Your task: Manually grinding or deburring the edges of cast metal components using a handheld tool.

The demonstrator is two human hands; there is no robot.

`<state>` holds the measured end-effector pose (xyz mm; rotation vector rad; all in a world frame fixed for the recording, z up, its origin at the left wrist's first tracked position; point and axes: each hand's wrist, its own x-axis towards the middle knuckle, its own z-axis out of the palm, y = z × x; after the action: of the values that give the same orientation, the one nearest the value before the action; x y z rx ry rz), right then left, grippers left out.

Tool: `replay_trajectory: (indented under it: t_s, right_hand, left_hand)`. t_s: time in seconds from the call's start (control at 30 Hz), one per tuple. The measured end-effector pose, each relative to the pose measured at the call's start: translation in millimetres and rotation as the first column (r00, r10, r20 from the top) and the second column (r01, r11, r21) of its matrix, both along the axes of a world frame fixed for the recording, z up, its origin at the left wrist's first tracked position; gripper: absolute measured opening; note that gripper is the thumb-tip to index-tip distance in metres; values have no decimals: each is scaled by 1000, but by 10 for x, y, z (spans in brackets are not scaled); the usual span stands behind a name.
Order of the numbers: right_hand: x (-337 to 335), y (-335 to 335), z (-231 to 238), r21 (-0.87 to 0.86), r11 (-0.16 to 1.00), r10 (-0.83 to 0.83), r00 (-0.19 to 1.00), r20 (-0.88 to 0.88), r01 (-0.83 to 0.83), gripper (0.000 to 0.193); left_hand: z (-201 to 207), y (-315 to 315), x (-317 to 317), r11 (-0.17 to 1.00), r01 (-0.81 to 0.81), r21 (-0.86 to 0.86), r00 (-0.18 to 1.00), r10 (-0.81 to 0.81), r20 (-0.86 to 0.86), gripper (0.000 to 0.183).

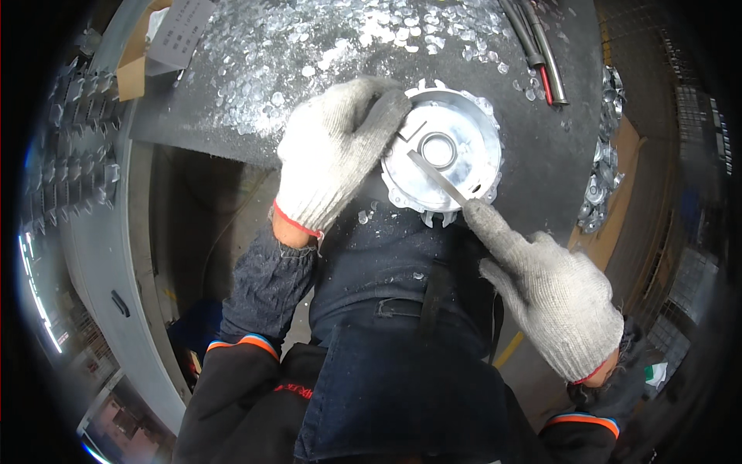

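A round silver metal casting (475,139), with a raised ring in its middle and small tabs round its rim, is tilted at the table's near edge, in front of my lap. My left hand (328,143), in a white knit glove greyed at the thumb, grips its left rim; the far fingertips are hidden. In my gloved right hand (541,286) is a narrow flat file (437,178), the index finger stretched along it. The file's tip lies over the casting's inner face, beside the central ring. My palm hides the file's handle end.
Thin silvery metal flakes (402,31) litter the dark table (533,155). At the far right lie metal rods (545,46) with a red part. A cardboard box (133,66) with a printed sheet stands far left. More metal parts (603,185) are heaped beyond the right edge.
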<state>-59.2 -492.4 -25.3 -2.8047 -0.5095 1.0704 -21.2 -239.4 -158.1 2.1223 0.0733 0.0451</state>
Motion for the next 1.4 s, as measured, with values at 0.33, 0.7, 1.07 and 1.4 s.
replay_trajectory:
  t_s: [0.33,0.7,1.07,1.4]
  right_hand:
    - [50,26,-36,50,996,74,997,-17,-73,60]
    - [49,115,10,-21,997,66,991,-117,-69,60]
    - [-138,90,-92,27,1000,-2,1000,-14,2,62]
    - [-755,-344,-683,95,985,-164,936,312,141,73]
  left_hand:
    - [-4,15,16,995,-12,-95,999,9,-32,34]
    - [-41,7,26,993,13,-116,1000,-15,-17,29]
    - [1,-14,14,999,29,15,1000,-29,1,32]
    - [31,18,201,985,153,86,974,-164,153,31]
